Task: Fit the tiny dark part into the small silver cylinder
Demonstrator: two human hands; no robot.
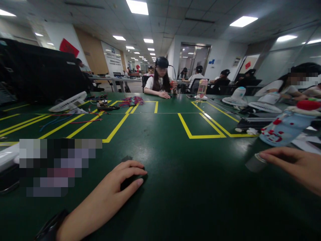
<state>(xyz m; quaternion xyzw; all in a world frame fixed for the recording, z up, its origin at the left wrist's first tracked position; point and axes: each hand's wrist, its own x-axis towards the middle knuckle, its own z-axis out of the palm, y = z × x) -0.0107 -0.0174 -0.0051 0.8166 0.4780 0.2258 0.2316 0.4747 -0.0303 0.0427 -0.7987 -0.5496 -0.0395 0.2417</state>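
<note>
Pinching a small grey cylinder (255, 164) between thumb and fingers, the right hand (298, 167) is holding it near a pale-blue, red-topped bottle (282, 129) on the dark-green tabletop (190, 194). The left hand (125, 179), empty, is resting there, thumb and curled fingers parted. Opposite, a person (153, 83) in a dark cap (162, 62) is sitting beyond yellow lines (208, 136).

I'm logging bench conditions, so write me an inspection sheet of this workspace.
Surface: green tabletop marked with yellow tape.
Thing in hand: small grey cylinder, slightly blurred.
Clutter: light blue bottle just beyond the right hand; a white fan at left, more fans at right.
Hands: right fingers pinch the cylinder's end; left hand curved at the tabletop, nothing seen in its fingers.
Cables: tangled wire bundle toward the far side; loose wires at left.
Surroundings: co-worker seated opposite, others behind; ceiling lights on.
</note>
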